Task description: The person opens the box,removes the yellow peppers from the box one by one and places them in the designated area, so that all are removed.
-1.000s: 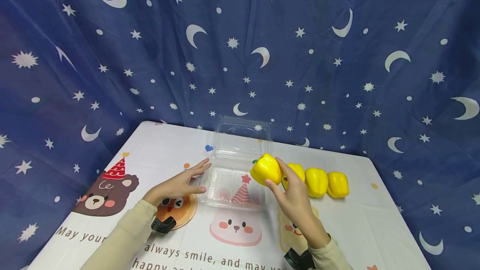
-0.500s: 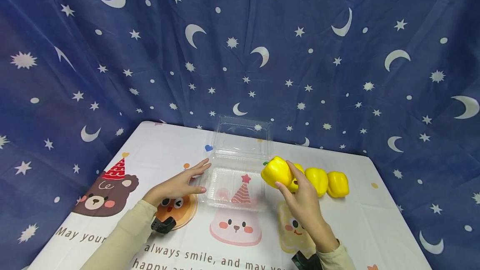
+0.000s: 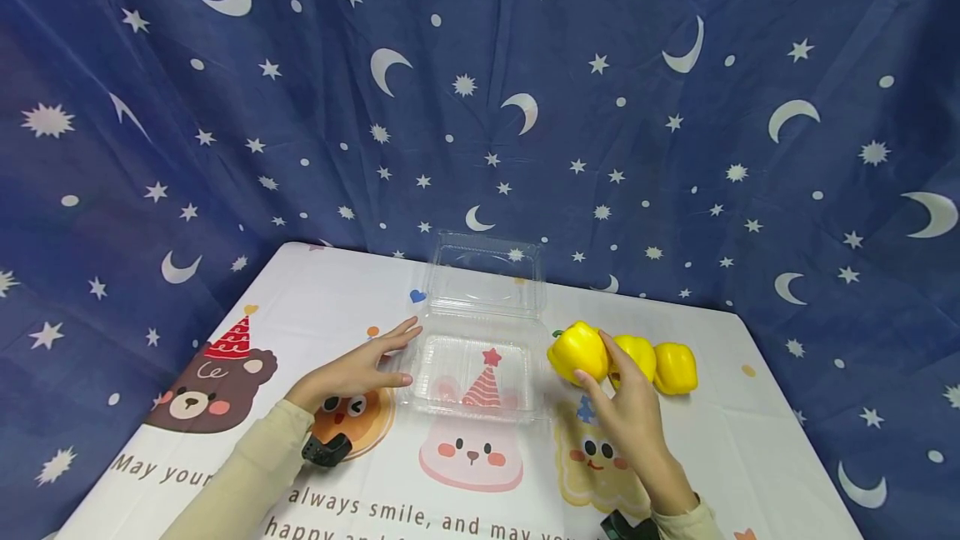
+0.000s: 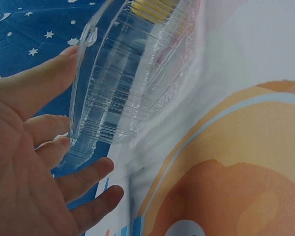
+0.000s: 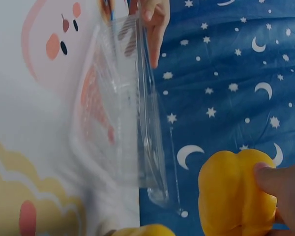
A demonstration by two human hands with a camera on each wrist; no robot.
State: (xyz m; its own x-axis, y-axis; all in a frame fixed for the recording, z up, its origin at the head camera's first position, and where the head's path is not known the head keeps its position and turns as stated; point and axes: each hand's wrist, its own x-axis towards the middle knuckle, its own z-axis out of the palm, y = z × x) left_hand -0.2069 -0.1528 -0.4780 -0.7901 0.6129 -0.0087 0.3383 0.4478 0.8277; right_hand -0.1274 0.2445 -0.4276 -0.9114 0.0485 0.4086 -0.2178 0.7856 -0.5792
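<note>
My right hand (image 3: 630, 407) pinches a yellow bell pepper (image 3: 579, 352) with a green stem, right of a clear plastic clamshell box (image 3: 474, 373). In the right wrist view, the thumb presses on the side of this pepper (image 5: 226, 191). The box lies open, its lid (image 3: 486, 273) folded back toward the curtain. My left hand (image 3: 360, 369) is spread at the box's left side. In the left wrist view, the thumb and some fingertips of that hand (image 4: 24, 162) are right at the rim of the box (image 4: 118, 88).
Two more yellow bell peppers, a nearer one (image 3: 634, 359) and one at the end (image 3: 677, 369), stand in a row right of the held pepper. A printed white cloth (image 3: 720, 448) covers the table. Behind its far edge hangs a blue curtain (image 3: 420, 148) with moons and stars.
My right hand has moved right and slightly nearer with the pepper, from the box's right edge to the row. The pepper now overlaps the row's left end. My left hand stays still.
</note>
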